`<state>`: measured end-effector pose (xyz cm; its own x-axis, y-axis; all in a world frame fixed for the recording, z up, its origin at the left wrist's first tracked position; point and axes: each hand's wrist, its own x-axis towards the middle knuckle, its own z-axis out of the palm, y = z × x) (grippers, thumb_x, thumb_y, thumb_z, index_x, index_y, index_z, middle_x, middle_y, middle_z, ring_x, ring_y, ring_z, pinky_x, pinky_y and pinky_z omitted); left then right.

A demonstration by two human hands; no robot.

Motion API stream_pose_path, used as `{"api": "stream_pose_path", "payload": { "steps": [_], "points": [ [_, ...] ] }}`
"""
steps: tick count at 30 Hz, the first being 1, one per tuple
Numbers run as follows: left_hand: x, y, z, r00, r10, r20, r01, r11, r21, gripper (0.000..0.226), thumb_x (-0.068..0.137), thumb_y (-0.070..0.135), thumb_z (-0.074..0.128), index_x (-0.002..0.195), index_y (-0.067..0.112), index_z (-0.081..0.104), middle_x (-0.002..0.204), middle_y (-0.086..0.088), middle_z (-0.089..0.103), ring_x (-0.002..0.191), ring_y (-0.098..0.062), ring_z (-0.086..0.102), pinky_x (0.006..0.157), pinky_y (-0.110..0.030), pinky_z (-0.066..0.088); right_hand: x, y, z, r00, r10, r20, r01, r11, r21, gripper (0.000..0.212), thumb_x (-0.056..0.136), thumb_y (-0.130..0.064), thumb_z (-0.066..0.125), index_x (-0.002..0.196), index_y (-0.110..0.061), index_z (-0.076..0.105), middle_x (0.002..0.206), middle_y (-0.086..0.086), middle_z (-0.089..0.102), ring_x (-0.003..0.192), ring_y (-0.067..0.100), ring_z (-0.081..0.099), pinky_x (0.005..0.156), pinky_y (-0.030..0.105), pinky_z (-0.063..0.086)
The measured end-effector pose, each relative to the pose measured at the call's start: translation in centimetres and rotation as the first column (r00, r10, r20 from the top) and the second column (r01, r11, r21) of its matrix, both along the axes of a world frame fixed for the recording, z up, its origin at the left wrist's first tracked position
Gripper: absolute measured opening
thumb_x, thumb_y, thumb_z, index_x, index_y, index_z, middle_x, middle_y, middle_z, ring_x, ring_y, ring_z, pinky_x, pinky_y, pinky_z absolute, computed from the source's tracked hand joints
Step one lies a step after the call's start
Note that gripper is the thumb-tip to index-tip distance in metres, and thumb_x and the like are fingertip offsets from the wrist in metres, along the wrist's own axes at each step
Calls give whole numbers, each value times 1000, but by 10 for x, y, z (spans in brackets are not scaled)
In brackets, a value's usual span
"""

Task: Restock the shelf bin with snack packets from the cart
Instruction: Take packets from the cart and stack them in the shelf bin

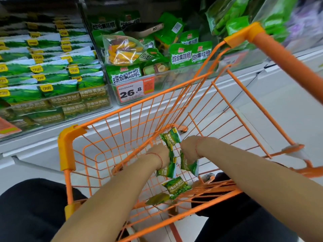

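Orange wire cart (67, 149), centre: loose green snack packets (176, 186) on its floor at 6 o'clock. Left hand (157, 151) and right hand (189, 145), both reaching inside, each grip packets; fingers hidden. White floor beneath. Shelf bin (52, 109) of green pea packets, 10 o'clock. Price tag (135, 90), 12 o'clock.

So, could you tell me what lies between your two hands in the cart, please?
In the head view, green pea packets fill the gap between the left hand and right hand, both gripping them.
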<state>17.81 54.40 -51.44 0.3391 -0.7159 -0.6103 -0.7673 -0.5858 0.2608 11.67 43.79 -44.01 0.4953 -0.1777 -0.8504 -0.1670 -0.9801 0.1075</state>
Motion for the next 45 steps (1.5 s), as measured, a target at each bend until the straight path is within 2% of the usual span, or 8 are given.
{"api": "stream_pose_path", "payload": {
  "steps": [9, 12, 15, 18, 20, 23, 30, 45],
  "points": [
    [13, 18, 54, 985, -174, -8, 174, 985, 5, 25, 95, 14, 46, 72, 9, 55, 84, -10, 50, 67, -20, 42, 64, -33, 36, 14, -9, 18, 951, -133, 279, 69, 971, 229, 24, 85, -1, 57, 102, -18, 58, 90, 4, 57, 86, 26, 53, 65, 32, 47],
    [28, 44, 93, 997, -74, -19, 69, 981, -181, 19, 95, 19, 50, 98, 7, 66, 109, -8, 48, 92, -23, 51, 79, -31, 43, 20, -14, 38, 873, -287, 395, 155, 930, 333, 29, 80, -12, 68, 107, -14, 56, 103, 14, 64, 94, 34, 60, 79, 43, 54],
    [47, 78, 119, 987, 128, -101, -159, 889, -430, 12, 91, 18, 59, 90, 12, 69, 94, 4, 50, 89, -8, 49, 82, -20, 37, 19, -13, 72, 736, -494, 463, 199, 812, 549, 25, 86, -12, 68, 109, -15, 62, 91, 0, 59, 81, 7, 57, 69, 19, 45],
    [47, 97, 137, 871, 297, -391, -490, 588, -644, 16, 87, 6, 64, 74, 15, 66, 82, 5, 56, 76, 7, 50, 76, -11, 38, 18, -2, 85, 530, -737, 419, 183, 582, 792, 19, 89, -13, 63, 106, -4, 66, 86, 2, 60, 71, -4, 57, 67, 13, 45],
    [39, 98, 144, 796, 291, -530, -605, 395, -692, 25, 86, 2, 64, 70, 20, 63, 85, 4, 57, 78, 11, 52, 74, -8, 38, 18, 8, 79, 349, -899, 265, 180, 341, 923, 26, 89, -16, 62, 103, 6, 62, 94, 23, 63, 86, 28, 63, 78, 41, 53],
    [31, 96, 146, 789, 302, -535, -608, 266, -748, 28, 86, 6, 64, 70, 28, 62, 100, 11, 51, 97, 16, 49, 80, -18, 46, 17, 29, 79, 148, -987, -56, 123, -38, 992, 17, 96, -13, 51, 93, -6, 65, 85, 14, 66, 77, 27, 61, 64, 32, 52],
    [28, 106, 138, 851, 349, -393, -466, 152, -872, 7, 79, 39, 63, 74, 36, 64, 107, 16, 53, 98, 3, 56, 73, -17, 49, 14, 40, 79, 156, -917, -366, 56, -362, 931, 33, 82, -25, 60, 98, 3, 62, 82, 11, 65, 70, 16, 67, 69, 27, 57],
    [24, 112, 124, 892, 366, -263, -367, 249, -896, 19, 80, 30, 60, 81, 17, 73, 103, 27, 54, 101, 23, 47, 83, -2, 37, 8, 59, 84, 292, -954, -61, 106, -31, 994, 34, 87, -35, 61, 116, -18, 64, 108, 2, 70, 97, 16, 68, 71, 28, 55]
  ]
}}
